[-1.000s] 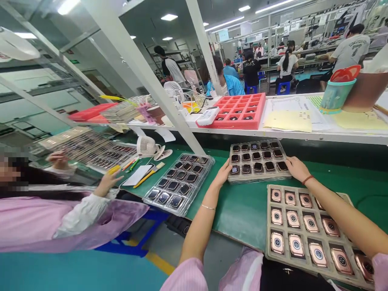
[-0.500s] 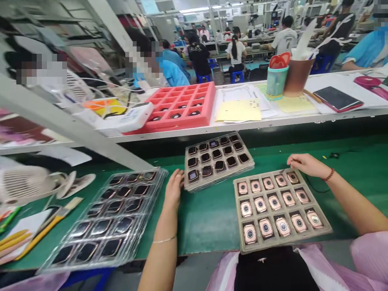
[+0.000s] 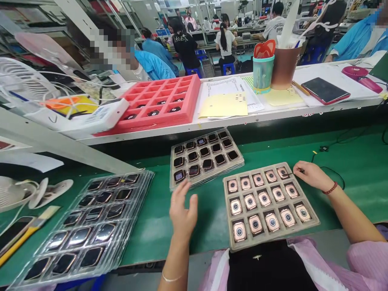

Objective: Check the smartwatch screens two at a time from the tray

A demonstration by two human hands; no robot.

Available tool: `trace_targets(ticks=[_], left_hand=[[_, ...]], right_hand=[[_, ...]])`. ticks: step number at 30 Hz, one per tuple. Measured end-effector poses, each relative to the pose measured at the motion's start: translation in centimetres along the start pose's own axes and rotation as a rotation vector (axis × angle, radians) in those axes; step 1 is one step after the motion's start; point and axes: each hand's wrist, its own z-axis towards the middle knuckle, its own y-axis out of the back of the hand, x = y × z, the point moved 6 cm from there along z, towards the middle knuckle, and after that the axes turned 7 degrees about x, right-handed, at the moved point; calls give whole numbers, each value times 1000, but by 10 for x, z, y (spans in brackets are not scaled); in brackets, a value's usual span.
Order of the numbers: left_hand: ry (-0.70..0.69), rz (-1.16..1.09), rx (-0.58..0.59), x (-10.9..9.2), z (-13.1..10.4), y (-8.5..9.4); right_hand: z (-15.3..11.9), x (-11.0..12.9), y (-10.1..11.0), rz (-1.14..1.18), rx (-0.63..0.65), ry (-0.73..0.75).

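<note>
A beige tray [image 3: 227, 214] in front of me holds several rose-gold watch bodies, backs up. My right hand [image 3: 306, 171] is pinched on a thin dark tool [image 3: 289, 174], whose tip is over the watch in the tray's far right compartment. My left hand [image 3: 183, 208] is open, fingers apart, near the front left corner of a clear tray stack [image 3: 209, 178] holding dark-screened watches. Nothing is in that hand. Farther left lies another clear tray stack [image 3: 124, 238], also filled with watches, screens up.
A raised white shelf [image 3: 224, 121] runs across the back, bearing a red foam tray [image 3: 190, 101], papers, cups and a phone [image 3: 325, 89]. A brush [image 3: 30, 230] and a white fan lie left. People sit beyond.
My left hand has left the side of the middle tray stack and opened in front of it. My right hand's tool now reaches over the far right watch. The whole view has shifted.
</note>
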Motion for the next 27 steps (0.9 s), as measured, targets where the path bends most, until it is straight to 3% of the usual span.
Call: trace_targets(ticks=[5, 9, 14, 27], left_hand=[[26, -161, 355, -21, -33, -46], [65, -278, 485, -31, -45, -63], [47, -370, 572, -36, -52, -73], [-6, -351, 597, -36, -58, -78]], right_hand=[[0, -6, 3, 38, 20, 1], [5, -16, 2, 10, -29, -62], [10, -19, -5, -24, -7, -57], [26, -8, -7, -67, -4, -6]])
